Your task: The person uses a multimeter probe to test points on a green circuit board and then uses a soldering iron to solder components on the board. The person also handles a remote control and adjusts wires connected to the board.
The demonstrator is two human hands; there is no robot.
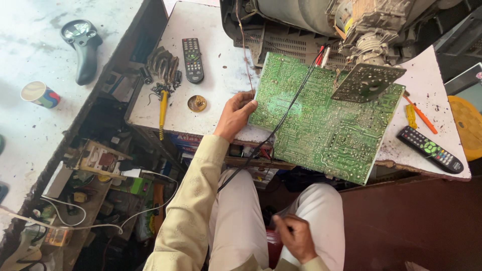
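We are gripping the large green printed circuit board (321,120) by its edge with our left hand (235,115); our right hand (296,237) is resting curled, its hold unclear.

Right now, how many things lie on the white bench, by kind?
Circuit boards: 2, a large board held by the left hand, and a small board
Remotes: 2, one remote and another remote
Screwdrivers: 2, a yellow screwdriver and an orange screwdriver
Round tin: 1
Total: 7

Cream patterned sleeves (193,200), pale trousers (241,221)
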